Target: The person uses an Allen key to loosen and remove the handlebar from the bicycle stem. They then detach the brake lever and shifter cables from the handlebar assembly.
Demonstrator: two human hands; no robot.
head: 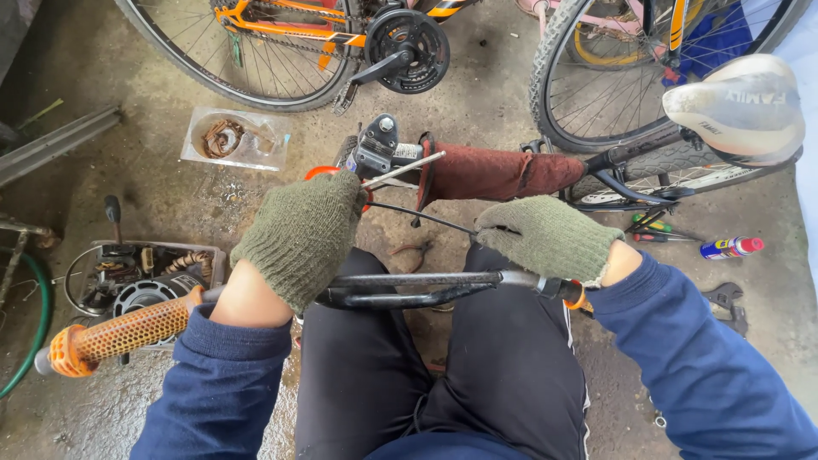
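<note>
Handlebar [409, 285] across lap; left hand [302, 234], right hand [545, 237] gripping cable [422, 217].

left hand [302, 234] hiding red-handled tool [322, 172], orange bicycle [315, 30] cut off above

A black bicycle handlebar [409, 285] is lying crosswise over the seated person's lap, its bar curving slightly in the middle. An orange, dimpled rubber grip [119, 334] is covering its left end and pointing toward the floor on that side, dirty and worn. Above it, a brake lever assembly [379, 149] with a silver lever is sticking up beside a faded dark-red grip [498, 173]. A thin black cable [422, 217] is running from there toward the bar.
</note>
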